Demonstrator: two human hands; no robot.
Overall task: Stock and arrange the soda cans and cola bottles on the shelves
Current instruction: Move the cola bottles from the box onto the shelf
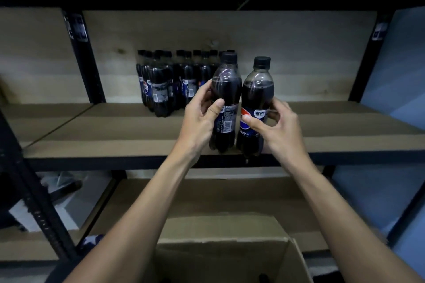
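Dark cola bottles, upright, side by side at the shelf's (115, 135) front edge: our left hand (200, 112) grips the left Pepsi bottle (226, 89), our right hand (276, 122) the right Pepsi bottle (257, 96). The stocked cluster (165, 82) stands deeper and leftward, nearer our left hand.

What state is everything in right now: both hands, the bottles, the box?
left hand: grips the left bottle, fingers curled round it.
right hand: grips the right bottle at its label.
left bottle: upright, capped, barcode facing out.
right bottle: upright, capped, logo facing out.
back bottles: standing grouped, capped, at the rear of the shelf.
cardboard box: open at the top.
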